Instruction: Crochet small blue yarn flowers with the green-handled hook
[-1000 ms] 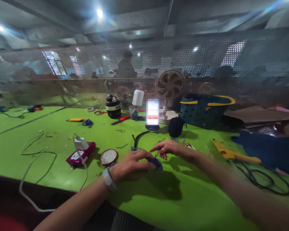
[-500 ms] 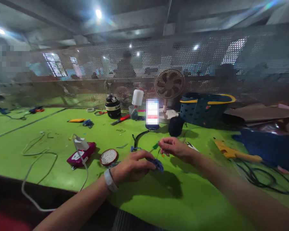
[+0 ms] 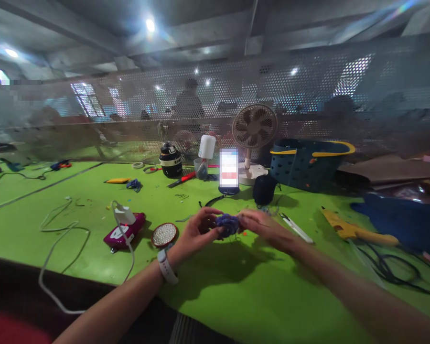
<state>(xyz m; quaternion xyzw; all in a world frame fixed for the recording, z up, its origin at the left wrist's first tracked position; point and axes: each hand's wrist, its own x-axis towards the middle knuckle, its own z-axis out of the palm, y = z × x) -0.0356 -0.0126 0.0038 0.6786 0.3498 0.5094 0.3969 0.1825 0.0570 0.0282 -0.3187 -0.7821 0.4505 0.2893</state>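
Purplish-blue ruffled bundle [image 3: 228, 225], between bare hands [image 3: 197, 233], smooth green tabletop [image 3: 279, 306]

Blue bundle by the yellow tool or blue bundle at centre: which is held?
The centre bundle: it is pinched in the left hand, with the right hand at its edge, while the other bundle by the yellow tool lies on the green table.

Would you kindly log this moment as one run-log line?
left hand: holds blue-purple bundle; right hand: fingers at its right edge, grip unclear; nearby: white beads, slim white tool, yellow glue gun
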